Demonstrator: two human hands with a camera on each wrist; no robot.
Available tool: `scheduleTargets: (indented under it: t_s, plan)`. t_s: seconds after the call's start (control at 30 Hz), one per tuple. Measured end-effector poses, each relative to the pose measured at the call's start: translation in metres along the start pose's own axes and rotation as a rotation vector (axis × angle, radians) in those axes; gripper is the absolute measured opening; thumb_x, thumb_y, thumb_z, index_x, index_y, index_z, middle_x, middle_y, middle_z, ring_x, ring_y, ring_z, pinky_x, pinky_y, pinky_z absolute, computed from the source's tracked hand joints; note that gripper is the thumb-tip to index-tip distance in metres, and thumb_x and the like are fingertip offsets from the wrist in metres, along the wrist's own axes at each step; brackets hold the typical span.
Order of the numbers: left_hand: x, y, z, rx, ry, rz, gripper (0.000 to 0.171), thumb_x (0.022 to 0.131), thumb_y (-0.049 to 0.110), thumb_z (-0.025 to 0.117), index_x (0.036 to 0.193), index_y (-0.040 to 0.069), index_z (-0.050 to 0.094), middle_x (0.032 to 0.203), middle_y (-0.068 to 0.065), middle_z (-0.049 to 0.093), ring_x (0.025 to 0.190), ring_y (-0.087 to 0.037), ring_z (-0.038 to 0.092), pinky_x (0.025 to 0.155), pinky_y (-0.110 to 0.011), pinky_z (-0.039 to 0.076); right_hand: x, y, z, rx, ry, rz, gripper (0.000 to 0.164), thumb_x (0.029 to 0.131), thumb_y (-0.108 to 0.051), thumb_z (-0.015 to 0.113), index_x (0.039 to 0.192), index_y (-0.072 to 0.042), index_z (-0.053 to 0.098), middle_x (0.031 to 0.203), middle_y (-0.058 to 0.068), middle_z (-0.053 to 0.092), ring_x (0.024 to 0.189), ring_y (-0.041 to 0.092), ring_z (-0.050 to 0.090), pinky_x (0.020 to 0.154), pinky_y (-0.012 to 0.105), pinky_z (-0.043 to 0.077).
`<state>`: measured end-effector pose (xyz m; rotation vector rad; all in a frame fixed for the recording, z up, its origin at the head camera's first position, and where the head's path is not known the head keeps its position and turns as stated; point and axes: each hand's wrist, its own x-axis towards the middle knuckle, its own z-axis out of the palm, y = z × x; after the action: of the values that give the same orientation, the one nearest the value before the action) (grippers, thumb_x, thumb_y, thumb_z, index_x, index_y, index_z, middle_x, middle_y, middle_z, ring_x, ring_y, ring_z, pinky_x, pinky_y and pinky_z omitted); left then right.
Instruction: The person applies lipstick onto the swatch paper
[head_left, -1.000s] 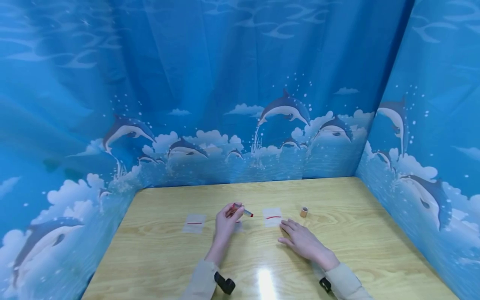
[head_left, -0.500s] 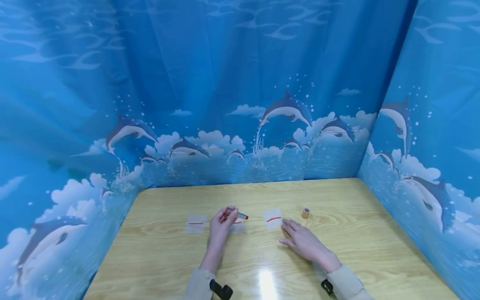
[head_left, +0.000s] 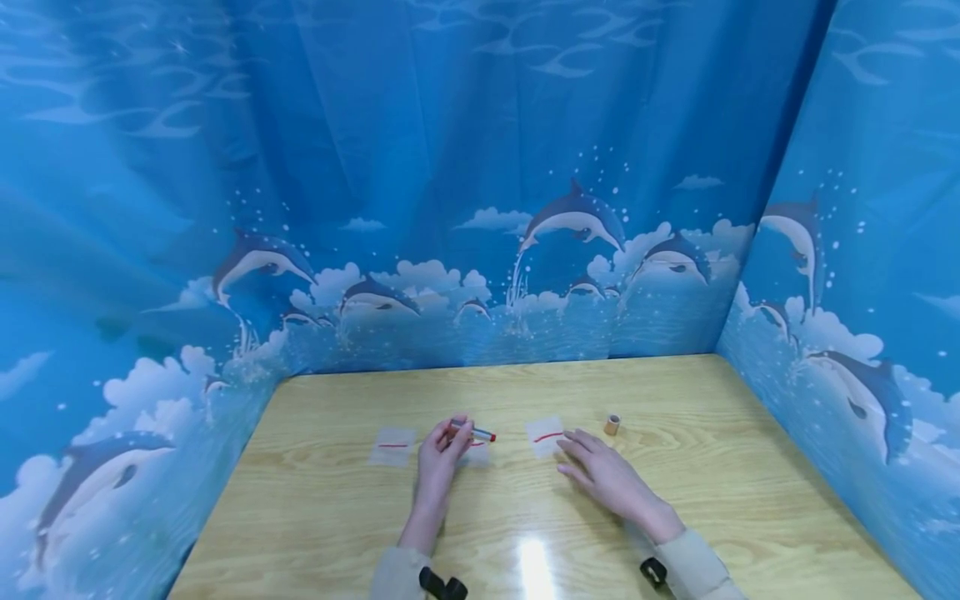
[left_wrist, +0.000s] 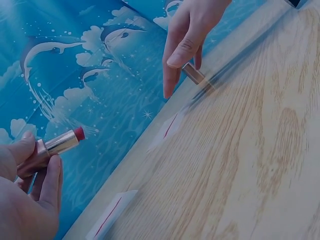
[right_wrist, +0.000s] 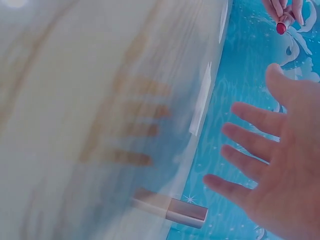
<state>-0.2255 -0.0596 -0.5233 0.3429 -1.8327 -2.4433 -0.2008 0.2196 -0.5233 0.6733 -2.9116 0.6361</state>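
An uncapped lipstick [left_wrist: 61,143] with a red tip is pinched between the thumb and fingers of my left hand [head_left: 437,461]. It is held off the table, tip pointing right, near a middle paper square [head_left: 477,457] that bears a red stroke and is partly hidden by that hand. My right hand [head_left: 613,482] holds nothing; its fingers are spread in the right wrist view. Its fingertips are by the edge of the right paper square [head_left: 542,447], which has a slanting red stroke. Just beyond them the lipstick cap [head_left: 612,425] stands upright on the table.
A third paper square [head_left: 392,457] with a red stroke lies on the wooden table [head_left: 315,517], left of my left hand. Blue curtains [head_left: 420,167] printed with dolphins enclose the table at the back and sides.
My left hand has shifted slightly left and down with the lipstick, uncovering more of the middle paper. My right fingers have lifted a little at the right paper's edge.
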Motion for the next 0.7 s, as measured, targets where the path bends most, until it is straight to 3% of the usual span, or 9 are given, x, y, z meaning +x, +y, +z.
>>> scheduleTargets:
  t_s: [0.33, 0.5, 0.7]
  plan:
    - [-0.006, -0.001, 0.002, -0.088, -0.026, 0.015, 0.040, 0.095, 0.016, 0.073, 0.125, -0.005, 0.058, 0.116, -0.016, 0.070, 0.105, -0.016, 0.068, 0.091, -0.025, 0.059, 0.003, -0.001, 0.005, 0.067, 0.153, -0.002, 0.045, 0.098, -0.027, 0.069, 0.136, -0.005, 0.061, 0.142, 0.017, 0.058, 0.133, 0.040, 0.051, 0.110, 0.062, 0.041]
    - [-0.008, 0.000, 0.004, -0.107, -0.030, -0.026, 0.044, 0.096, 0.019, 0.072, 0.128, -0.006, 0.055, 0.124, -0.018, 0.068, 0.111, -0.019, 0.067, 0.095, -0.026, 0.057, 0.008, -0.005, 0.008, 0.158, 0.255, 0.009, 0.040, 0.093, -0.022, 0.074, 0.130, -0.009, 0.065, 0.133, 0.010, 0.066, 0.124, 0.033, 0.060, 0.105, 0.056, 0.049]
    - [-0.012, 0.000, 0.007, -0.186, -0.079, -0.039, 0.046, 0.096, 0.017, 0.071, 0.129, -0.008, 0.052, 0.125, -0.019, 0.066, 0.112, -0.020, 0.067, 0.099, -0.029, 0.055, 0.014, -0.017, 0.012, 0.308, 0.309, 0.080, 0.034, 0.093, -0.019, 0.075, 0.126, -0.015, 0.069, 0.127, 0.005, 0.069, 0.114, 0.027, 0.065, 0.096, 0.049, 0.056]
